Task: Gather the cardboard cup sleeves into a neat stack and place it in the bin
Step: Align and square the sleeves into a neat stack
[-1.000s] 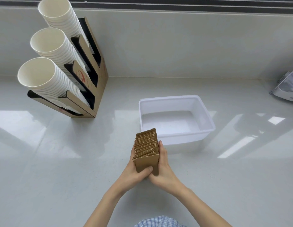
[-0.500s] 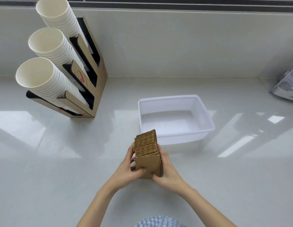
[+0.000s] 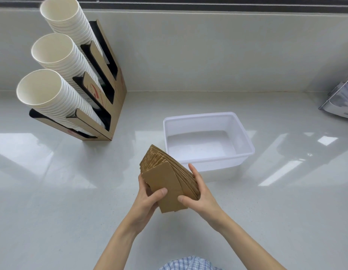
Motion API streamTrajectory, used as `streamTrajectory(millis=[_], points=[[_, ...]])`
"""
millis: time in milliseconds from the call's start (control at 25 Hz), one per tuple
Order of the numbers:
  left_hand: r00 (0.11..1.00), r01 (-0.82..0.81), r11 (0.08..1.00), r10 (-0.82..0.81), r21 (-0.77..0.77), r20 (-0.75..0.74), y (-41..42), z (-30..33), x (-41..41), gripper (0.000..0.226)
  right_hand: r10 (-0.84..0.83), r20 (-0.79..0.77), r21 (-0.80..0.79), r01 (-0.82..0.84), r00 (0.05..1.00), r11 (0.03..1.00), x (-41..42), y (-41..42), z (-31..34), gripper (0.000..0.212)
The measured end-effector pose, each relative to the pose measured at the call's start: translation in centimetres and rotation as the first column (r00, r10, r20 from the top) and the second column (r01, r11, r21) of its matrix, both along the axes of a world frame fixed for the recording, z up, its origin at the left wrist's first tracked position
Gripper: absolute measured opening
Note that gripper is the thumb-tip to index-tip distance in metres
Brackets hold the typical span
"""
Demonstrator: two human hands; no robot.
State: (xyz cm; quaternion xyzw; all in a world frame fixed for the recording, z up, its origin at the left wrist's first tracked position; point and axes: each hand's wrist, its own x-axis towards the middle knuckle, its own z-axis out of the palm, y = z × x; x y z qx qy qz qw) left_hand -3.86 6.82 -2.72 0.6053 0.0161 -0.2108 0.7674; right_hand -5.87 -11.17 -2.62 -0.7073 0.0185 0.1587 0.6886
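Observation:
A stack of brown cardboard cup sleeves (image 3: 165, 176) is held above the counter between both hands, fanned and leaning to the left. My left hand (image 3: 147, 199) grips its left and lower side, thumb on the front sleeve. My right hand (image 3: 198, 191) clasps the right side, thumb also on the front. The white plastic bin (image 3: 245, 141) stands empty just behind and to the right of the stack.
A cardboard cup dispenser (image 3: 103, 106) with three rows of stacked white paper cups (image 3: 56, 98) stands at the back left. A clear holder (image 3: 340, 100) sits at the far right edge. A low wall runs along the back of the glossy white counter (image 3: 52, 191).
The stack was upright and compact between my hands; now it is tilted left and fanned out, with the front sleeve's face turned toward me.

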Motion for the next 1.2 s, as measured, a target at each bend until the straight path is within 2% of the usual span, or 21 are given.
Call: streamTrajectory(millis=[160,440,520,680,800,1000,1120,1200], points=[[0.999,0.043,0.999,-0.043,0.027,-0.016,0.1,0.5,0.0,0.110,-0.081,-0.030,0.042,0.082,0.996,0.996,0.2,0.0,-0.3,0.089],[0.995,0.099,0.994,-0.098,0.039,-0.005,1.7,0.7,0.8,0.104,-0.031,-0.024,-0.033,0.030,0.999,0.999,0.3,-1.4,0.1,0.087],[0.988,0.151,0.979,-0.154,0.138,0.014,2.2,0.8,0.8,0.099,-0.003,-0.018,-0.092,0.002,1.000,0.996,0.2,-1.9,0.1,0.081],[0.964,0.215,0.889,-0.259,0.405,0.056,2.7,0.3,0.4,0.075,0.008,0.011,-0.257,-0.005,1.000,0.966,-0.3,-2.6,0.1,0.081],[0.953,0.176,0.831,-0.278,0.528,0.120,2.0,-0.3,0.3,0.079,0.053,0.095,-0.389,-0.012,0.994,0.921,-0.1,-3.0,-0.3,0.081],[0.938,0.068,0.730,-0.280,0.680,0.206,1.0,-2.1,0.0,0.097,0.054,0.081,-0.371,-0.020,0.995,0.928,-0.4,-3.2,-2.0,0.088],[0.925,0.039,0.660,-0.307,0.751,0.222,0.5,-3.1,-0.1,0.099,0.062,0.043,-0.355,-0.043,0.997,0.934,-0.5,-3.2,-2.5,0.098],[0.927,0.043,0.646,-0.310,0.762,0.210,0.6,-3.4,0.0,0.098,0.064,0.014,-0.328,-0.056,0.998,0.943,-0.5,-3.4,-2.8,0.101]])
